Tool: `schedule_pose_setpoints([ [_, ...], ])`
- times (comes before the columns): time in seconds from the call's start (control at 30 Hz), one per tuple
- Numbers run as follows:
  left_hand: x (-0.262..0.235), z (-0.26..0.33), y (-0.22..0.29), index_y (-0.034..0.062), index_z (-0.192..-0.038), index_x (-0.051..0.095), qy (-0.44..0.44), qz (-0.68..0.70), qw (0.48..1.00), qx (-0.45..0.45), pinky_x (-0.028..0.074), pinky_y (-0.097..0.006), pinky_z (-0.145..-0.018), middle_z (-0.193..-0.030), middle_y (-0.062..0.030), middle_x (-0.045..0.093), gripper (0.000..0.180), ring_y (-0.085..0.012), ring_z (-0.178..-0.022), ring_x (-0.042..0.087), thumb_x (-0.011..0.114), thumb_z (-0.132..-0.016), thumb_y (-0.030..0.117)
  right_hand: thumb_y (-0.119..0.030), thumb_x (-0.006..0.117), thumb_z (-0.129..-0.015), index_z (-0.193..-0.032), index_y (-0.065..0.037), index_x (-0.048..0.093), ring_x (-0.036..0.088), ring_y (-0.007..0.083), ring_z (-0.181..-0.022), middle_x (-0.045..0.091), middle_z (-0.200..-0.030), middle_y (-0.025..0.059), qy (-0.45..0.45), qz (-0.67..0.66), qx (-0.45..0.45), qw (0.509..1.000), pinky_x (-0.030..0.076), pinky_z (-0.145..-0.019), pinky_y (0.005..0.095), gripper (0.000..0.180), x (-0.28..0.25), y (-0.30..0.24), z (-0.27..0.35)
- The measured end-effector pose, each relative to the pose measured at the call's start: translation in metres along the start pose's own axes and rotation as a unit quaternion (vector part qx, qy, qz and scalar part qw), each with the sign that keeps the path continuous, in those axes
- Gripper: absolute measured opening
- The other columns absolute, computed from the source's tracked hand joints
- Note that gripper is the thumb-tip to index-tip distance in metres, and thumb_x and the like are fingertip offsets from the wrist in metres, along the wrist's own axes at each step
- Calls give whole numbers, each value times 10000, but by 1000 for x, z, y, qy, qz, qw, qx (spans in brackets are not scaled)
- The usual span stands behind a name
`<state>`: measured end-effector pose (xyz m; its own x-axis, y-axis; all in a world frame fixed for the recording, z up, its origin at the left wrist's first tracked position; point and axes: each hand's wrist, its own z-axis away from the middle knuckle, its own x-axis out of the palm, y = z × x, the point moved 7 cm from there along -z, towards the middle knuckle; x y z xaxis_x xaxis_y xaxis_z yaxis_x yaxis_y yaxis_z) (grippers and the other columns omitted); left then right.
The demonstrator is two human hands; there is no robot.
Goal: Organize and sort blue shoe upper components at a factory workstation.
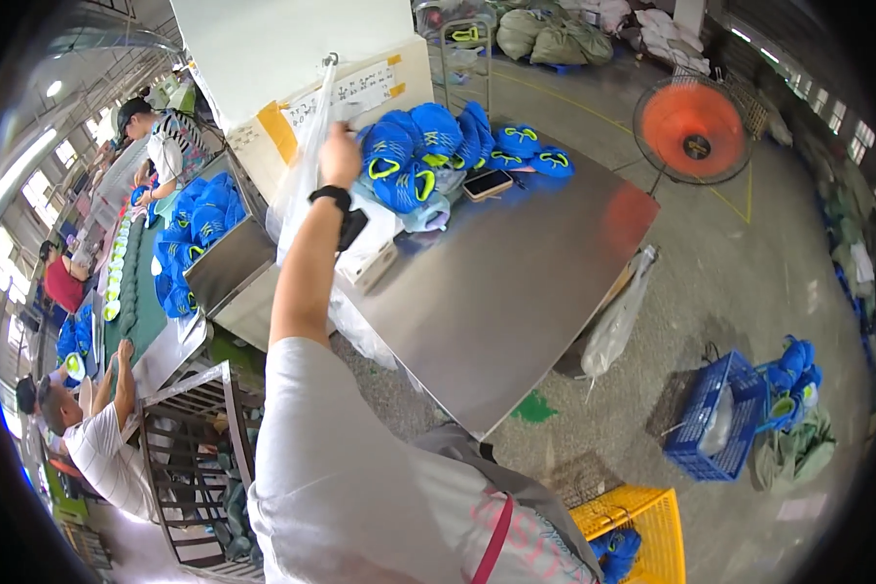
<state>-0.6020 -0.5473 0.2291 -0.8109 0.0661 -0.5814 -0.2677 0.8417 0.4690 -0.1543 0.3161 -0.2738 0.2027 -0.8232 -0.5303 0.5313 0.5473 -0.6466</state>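
My left hand is stretched far forward with a black watch on its wrist. Its fingers look closed on a clear plastic bag hanging from a hook on the white panel. Just right of the hand, blue shoe uppers with lime-green linings lie piled on the metal table. A phone rests beside the pile, and a white box stands at the table's left edge below my forearm. My right hand does not show.
A large orange-centred fan stands at the far right. Blue and yellow crates sit on the floor at right. Left are a slatted rack and a green conveyor, with people working along it.
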Motion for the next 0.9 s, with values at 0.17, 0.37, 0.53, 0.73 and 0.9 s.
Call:
schedule_pose_setpoints([
  [0.17, -31, -60, -151, 67, -1097, 401, 54, 479, 860, -170, 548, -364, -604, -1009, -117, 508, 252, -272, -845, 596, 433, -847, 80, -300, 565, -828, -1144, -146, 548, 588, 299, -690, 625, -819, 172, -53, 104, -54, 992, 465, -594, 418, 351, 71, -65, -38],
  [0.37, -69, -87, -105, 59, -1067, 480, -101, 456, 878, -104, 470, -389, -798, -1122, -88, 536, 213, -205, -1099, 478, 378, -886, 102, -296, 551, -848, -1159, -98, 511, 516, 408, -997, 540, -1075, 256, -94, 183, -196, 959, 438, -813, 456, 371, 121, -110, -106],
  [0.53, -103, -32, 4, -11, -1078, 424, -317, 629, 707, -71, 492, -331, -759, -1124, -176, 542, 225, -329, -1007, 584, 357, -948, 160, -10, 573, -722, -1211, 77, 422, 588, 259, -842, 565, -1059, 208, 18, 29, -208, 978, 488, -630, 337, 519, 79, -495, -62],
  [0.73, -73, 109, 113, 62, -1076, 390, -563, 640, 511, -109, 531, -329, -678, -1024, -182, 579, 178, -290, -963, 602, 317, -977, 191, -92, 643, -778, -875, 30, 573, 544, 197, -1007, 397, -1312, 176, -116, -74, -577, 805, 512, -699, 301, 171, 155, -774, 27],
  [0.9, -28, 137, 59, 71, -1077, 430, -451, 635, 602, -174, 464, -238, -663, -924, -62, 571, 193, -118, -816, 576, 329, -976, 200, -150, 497, -914, -934, 12, 543, 593, 153, -771, 606, -878, 95, -306, -285, -380, 825, 485, -645, 281, 169, 210, -780, 33],
])
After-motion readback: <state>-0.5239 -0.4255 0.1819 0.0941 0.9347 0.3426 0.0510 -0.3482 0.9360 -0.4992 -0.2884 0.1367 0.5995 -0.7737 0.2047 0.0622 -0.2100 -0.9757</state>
